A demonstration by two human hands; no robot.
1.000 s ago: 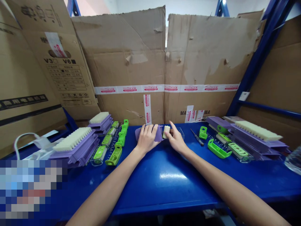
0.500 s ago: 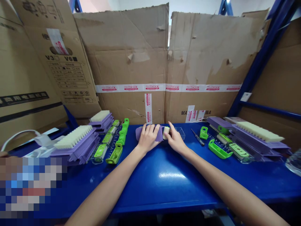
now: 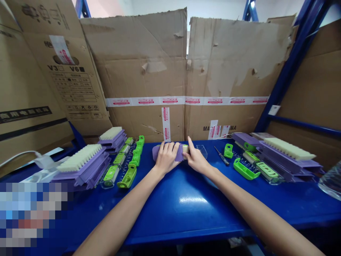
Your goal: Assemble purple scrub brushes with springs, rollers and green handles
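Pressing a pale block against a purple plastic part

Head view: Left hand (image 3: 166, 156) closed over the long purple plastic part (image 3: 156, 153), fingers draped across its top; part lies near the back of the shiny blue metal table (image 3: 176, 217), roughly mid-width. Right hand (image 3: 197, 160) at the part's right end, thumb against the small pale block (image 3: 185, 148), index finger raised; its other fingers are hidden, so whether it grips the block cannot be told. Block sits right up against the purple part, between the two hands.

Just beyond the right hand, a clear plastic box (image 3: 203, 150). Further right, a thin dark-handled screwdriver (image 3: 222, 157), then bright green plastic holders (image 3: 246, 170) near purple plastic housings topped by a cream toothed block (image 3: 289, 148). On the left side, a row of green plastic brackets (image 3: 128, 177), coiled metal springs (image 3: 124, 163) alongside, and purple stacks carrying cream ridged blocks (image 3: 80, 158). Brown cardboard sheets (image 3: 138, 78) stand behind.
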